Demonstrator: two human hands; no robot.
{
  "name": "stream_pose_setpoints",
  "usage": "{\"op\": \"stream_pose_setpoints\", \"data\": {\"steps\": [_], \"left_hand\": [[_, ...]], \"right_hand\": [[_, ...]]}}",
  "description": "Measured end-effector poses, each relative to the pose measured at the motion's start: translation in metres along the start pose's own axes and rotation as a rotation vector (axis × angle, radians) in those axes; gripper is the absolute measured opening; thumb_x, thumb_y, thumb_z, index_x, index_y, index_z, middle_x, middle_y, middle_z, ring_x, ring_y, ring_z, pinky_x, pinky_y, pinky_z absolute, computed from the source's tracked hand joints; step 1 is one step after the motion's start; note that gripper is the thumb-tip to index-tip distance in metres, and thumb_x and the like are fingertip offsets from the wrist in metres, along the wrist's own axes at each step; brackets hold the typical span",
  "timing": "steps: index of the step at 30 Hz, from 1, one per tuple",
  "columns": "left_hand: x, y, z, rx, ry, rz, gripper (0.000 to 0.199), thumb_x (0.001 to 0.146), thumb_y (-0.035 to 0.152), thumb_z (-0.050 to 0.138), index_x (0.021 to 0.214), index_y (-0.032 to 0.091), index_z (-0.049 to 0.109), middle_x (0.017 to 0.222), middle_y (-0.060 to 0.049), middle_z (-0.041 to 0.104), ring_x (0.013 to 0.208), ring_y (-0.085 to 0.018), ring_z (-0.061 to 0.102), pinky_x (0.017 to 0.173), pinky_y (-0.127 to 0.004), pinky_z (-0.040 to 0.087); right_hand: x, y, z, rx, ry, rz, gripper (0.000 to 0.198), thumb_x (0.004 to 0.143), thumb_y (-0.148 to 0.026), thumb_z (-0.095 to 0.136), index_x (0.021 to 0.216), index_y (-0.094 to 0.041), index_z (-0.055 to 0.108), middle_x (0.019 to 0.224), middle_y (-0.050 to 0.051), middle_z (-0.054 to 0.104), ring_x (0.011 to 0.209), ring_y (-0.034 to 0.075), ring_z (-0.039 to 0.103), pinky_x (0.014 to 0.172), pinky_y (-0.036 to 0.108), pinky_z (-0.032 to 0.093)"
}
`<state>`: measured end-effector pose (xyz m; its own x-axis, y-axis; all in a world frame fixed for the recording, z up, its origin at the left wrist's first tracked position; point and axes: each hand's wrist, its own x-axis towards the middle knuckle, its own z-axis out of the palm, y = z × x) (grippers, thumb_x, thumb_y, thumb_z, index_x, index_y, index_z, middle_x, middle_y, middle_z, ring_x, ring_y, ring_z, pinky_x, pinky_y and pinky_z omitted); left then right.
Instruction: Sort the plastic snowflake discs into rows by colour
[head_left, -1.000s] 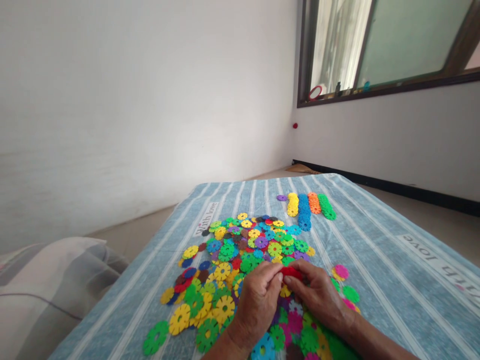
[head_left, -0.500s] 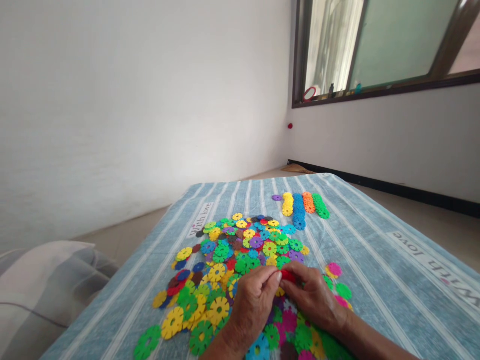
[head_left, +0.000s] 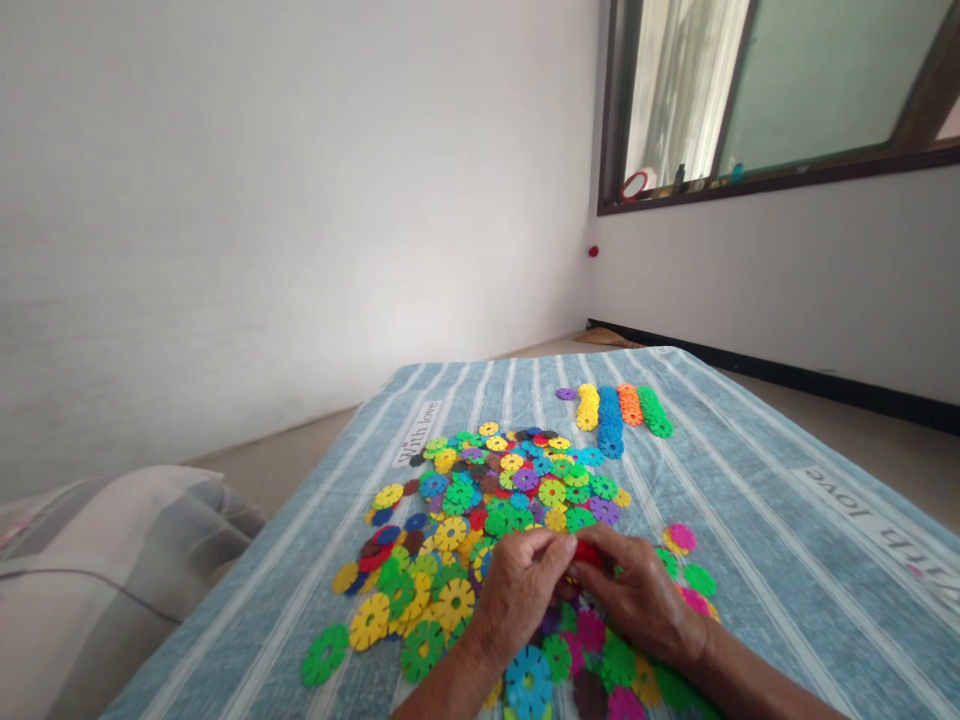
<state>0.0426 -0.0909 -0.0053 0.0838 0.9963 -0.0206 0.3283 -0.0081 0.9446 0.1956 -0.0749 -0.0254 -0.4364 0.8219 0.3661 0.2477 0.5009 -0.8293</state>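
Note:
Red slotted plastic discs (head_left: 589, 553) show between my two hands, mostly covered by fingers, and I cannot tell how many there are. My right hand (head_left: 637, 590) is closed around them, thumb below and fingers on top. From the other side, my left hand (head_left: 517, 585) pinches at their left end with thumb and forefinger. Both hands hover over a loose pile of slotted discs in many colours, including a yellow disc (head_left: 455, 601), a green disc (head_left: 423, 650) and a blue disc (head_left: 528, 682).
Overlapping rows of yellow discs (head_left: 588, 407), blue discs (head_left: 610, 425), orange discs (head_left: 630, 404) and green discs (head_left: 655, 412) lie at the back, beside a single purple disc (head_left: 566, 394). A striped blue cloth (head_left: 750, 560) covers the surface. Grey-white fabric (head_left: 112, 560) sits at the left.
The whole view has shifted slightly, so the scene sits a little further right. My hands remain together at the red discs, with only slight finger movement.

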Motion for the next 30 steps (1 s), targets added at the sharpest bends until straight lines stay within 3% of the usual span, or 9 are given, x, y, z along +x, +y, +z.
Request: {"op": "stream_pose_setpoints", "data": {"steps": [12,17,23,30], "left_hand": [[-0.005,0.003,-0.001,0.138,0.011,0.072,0.031,0.081,0.038,0.05,0.066,0.016,0.064,0.057,0.001,0.055,0.055,-0.012,0.051,0.05,-0.02,0.037],[-0.006,0.002,-0.003,0.221,0.034,0.166,0.03,0.082,0.035,0.049,0.064,0.016,0.063,0.056,0.002,0.05,0.056,-0.011,0.047,0.052,-0.02,0.035],[-0.004,-0.001,-0.011,0.264,0.1,0.26,0.029,0.084,0.03,0.048,0.062,0.015,0.06,0.055,0.002,0.048,0.055,-0.01,0.045,0.051,-0.02,0.034],[0.005,-0.008,-0.022,0.305,0.194,0.323,0.021,0.082,0.023,0.048,0.067,0.016,0.061,0.059,0.0,0.054,0.058,-0.011,0.05,0.055,-0.019,0.038]], "right_hand": [[-0.005,0.005,0.003,-0.109,-0.02,0.0,0.02,0.088,-0.032,0.051,0.079,-0.018,0.062,0.067,-0.001,0.063,0.058,0.01,0.052,0.056,0.02,0.04],[-0.007,0.007,0.004,-0.163,-0.011,-0.007,0.023,0.089,-0.035,0.049,0.08,-0.017,0.061,0.065,-0.001,0.06,0.057,0.01,0.051,0.055,0.021,0.038],[-0.007,0.009,0.007,-0.193,-0.04,0.014,0.018,0.087,-0.033,0.051,0.088,-0.019,0.062,0.071,-0.001,0.064,0.062,0.011,0.055,0.06,0.023,0.04],[-0.008,0.008,0.008,-0.232,-0.066,0.053,0.018,0.087,-0.033,0.051,0.081,-0.019,0.06,0.067,-0.002,0.059,0.059,0.01,0.051,0.057,0.022,0.037]]}}
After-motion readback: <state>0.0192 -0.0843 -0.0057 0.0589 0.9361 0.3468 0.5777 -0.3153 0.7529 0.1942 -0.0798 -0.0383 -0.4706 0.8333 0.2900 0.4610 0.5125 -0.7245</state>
